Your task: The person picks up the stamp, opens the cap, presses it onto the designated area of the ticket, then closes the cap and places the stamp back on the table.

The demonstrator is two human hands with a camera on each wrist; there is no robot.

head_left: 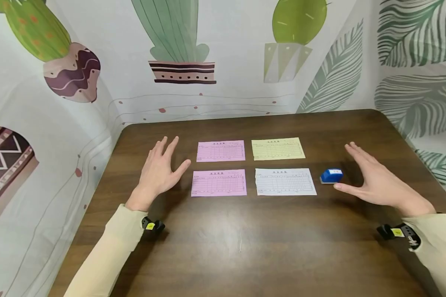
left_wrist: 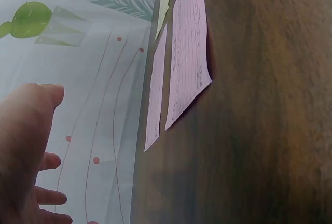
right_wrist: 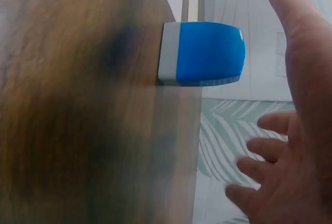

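The left hand (head_left: 159, 173) is spread beside two pink printed paper slips (head_left: 221, 151); the right hand (head_left: 383, 181), also spread, is held just beside a blue plastic stamp (head_left: 331, 175) on the brown wooden surface (head_left: 193, 255). The stamp could be toppled by a stray brush; the nearer pink slip (head_left: 219, 182) could be snagged at its lifted corner and dragged askew.

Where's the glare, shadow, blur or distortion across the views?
Head: pale glare on the dark-brown wooden table, soft shadow beside the bare left hand; left wrist: nearer pink rectangular paper slip steeply foreshortened; right wrist: wood grain smeared, blue-and-grey boxy plastic stamp crisper, bare right hand shaded.
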